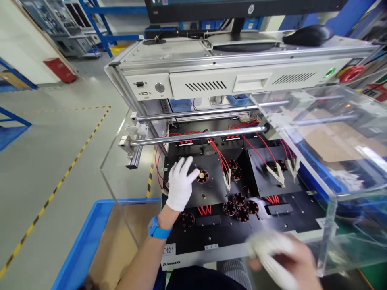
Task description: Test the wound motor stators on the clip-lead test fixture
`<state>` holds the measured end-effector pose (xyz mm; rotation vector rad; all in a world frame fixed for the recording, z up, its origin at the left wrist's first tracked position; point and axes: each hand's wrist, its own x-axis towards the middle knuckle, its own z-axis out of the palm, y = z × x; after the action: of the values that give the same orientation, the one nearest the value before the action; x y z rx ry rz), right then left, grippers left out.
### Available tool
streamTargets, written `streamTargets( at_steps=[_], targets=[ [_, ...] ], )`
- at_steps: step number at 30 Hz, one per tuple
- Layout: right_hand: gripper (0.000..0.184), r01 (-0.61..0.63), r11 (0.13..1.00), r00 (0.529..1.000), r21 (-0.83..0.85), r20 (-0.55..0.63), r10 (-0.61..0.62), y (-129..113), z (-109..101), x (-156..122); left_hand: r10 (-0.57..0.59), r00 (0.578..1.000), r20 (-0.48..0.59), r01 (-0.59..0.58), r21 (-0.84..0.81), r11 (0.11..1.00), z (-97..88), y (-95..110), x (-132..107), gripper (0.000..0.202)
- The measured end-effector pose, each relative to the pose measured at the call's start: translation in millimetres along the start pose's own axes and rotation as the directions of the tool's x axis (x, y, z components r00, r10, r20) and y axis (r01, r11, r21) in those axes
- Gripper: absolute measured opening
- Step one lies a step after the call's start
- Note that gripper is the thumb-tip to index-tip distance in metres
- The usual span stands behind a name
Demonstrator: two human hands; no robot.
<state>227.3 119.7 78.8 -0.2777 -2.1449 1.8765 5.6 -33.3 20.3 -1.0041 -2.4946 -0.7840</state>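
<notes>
My left hand (pixel 181 183) wears a white glove and a blue wristband. Its fingers are spread over the black test plate (pixel 211 189), thumb touching a small round wound coil (pixel 202 176) on the left fixture. My right hand (pixel 281 257) is blurred at the lower right, near the plate's front edge, its fingers curled around a bunch of white fabric, perhaps a glove. Several more round coils (pixel 240 205) lie loose on the plate's middle. Red wires with metal clips (pixel 226 179) hang over the fixtures.
A clear acrylic cover (pixel 332 161) stands raised at the right. Two steel rails (pixel 196 137) cross above the plate. A grey control box (pixel 211 82) with a monitor and a mouse on top sits behind. A blue bin (pixel 84 245) is at lower left.
</notes>
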Motion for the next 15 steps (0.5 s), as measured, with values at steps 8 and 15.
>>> streamTargets(
  at_steps=[8,15],
  targets=[
    [0.022,-0.127,0.959,0.936,0.254,-0.289,0.201,65,58,147,-0.487,0.847,0.215,0.523,-0.503,0.688,30.0,15,-27,0.035],
    [0.022,-0.26,0.918,0.892,0.301,-0.291,0.347,95,61,193,-0.375,0.887,0.268,0.436,-0.225,0.871,39.2,18,18,0.046]
  ],
)
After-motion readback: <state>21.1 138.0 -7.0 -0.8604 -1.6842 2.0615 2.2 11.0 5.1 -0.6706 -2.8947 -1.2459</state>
